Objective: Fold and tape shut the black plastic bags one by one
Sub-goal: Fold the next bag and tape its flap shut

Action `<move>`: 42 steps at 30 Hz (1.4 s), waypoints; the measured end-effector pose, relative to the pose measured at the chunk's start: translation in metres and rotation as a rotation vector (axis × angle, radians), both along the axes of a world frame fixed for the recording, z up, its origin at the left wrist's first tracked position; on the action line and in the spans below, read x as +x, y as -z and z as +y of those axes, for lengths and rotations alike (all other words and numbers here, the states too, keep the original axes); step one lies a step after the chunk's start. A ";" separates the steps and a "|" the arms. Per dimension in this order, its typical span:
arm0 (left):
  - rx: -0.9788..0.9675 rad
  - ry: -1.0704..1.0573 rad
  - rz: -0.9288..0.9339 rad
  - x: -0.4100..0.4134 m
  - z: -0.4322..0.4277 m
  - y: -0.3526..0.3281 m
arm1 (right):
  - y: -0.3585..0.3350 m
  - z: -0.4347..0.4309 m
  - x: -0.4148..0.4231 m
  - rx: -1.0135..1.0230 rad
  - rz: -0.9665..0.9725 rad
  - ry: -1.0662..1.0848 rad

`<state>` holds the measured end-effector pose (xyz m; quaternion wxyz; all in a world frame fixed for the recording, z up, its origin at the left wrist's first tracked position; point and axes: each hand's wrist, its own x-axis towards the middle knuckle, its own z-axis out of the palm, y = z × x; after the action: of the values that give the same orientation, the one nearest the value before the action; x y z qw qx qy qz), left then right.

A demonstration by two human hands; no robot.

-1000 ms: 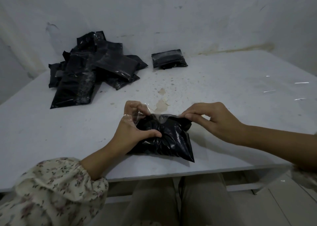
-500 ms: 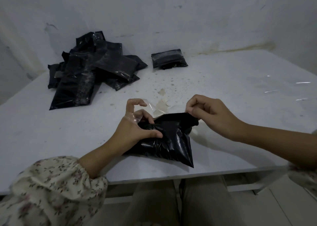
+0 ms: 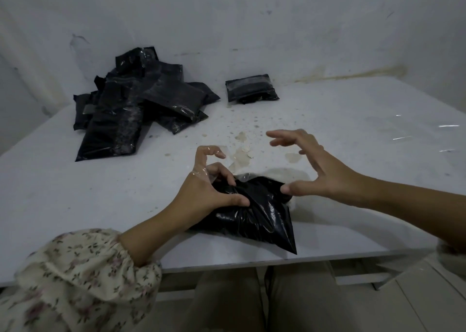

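The step in hand looks like the sealing of one black bag [image 3: 254, 213], which lies on the near edge of the desk [image 3: 75, 195], in the lower middle of the frame, one corner poking out past the desk edge. The left hand [image 3: 209, 195] grips its left end: the thumb lies across the top of the plastic and the other fingers curl down over the bunched neck. A strip of clear tape [image 3: 200, 171] clings to the back of that hand's raised index finger and trails toward the bag's mouth. It does not seem to be pressed down on the plastic yet.

The right hand [image 3: 327, 175] holds nothing. Its fingers are spread and lifted above the desk, just beyond the bag, and only the thumb tip touches the bag's upper right end.

The next move probably calls for the right hand to come down, catch the loose end of the tape and draw it over the folded top while the left keeps the fold pinned. The thin film may stick to itself or to skin.

A heap of bags [image 3: 136, 109] lies in the upper left of the frame, and one taped bag [image 3: 249, 88] sits apart, upper centre.
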<state>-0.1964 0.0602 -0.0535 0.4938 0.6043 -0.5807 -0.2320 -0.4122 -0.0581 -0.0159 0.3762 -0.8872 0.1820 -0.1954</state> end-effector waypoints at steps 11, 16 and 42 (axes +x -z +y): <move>-0.067 -0.026 -0.003 -0.006 -0.002 0.003 | 0.004 0.004 0.009 -0.230 0.021 0.151; -0.113 -0.010 -0.021 -0.003 -0.006 0.004 | 0.006 0.001 0.009 -0.116 -0.075 0.187; -0.175 0.007 -0.090 0.000 -0.010 0.007 | 0.034 -0.003 0.016 -0.325 -0.251 0.106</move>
<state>-0.1961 0.0499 -0.0606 0.5173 0.5666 -0.6224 -0.1547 -0.3961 -0.0615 -0.0503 0.2371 -0.8941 0.1459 -0.3508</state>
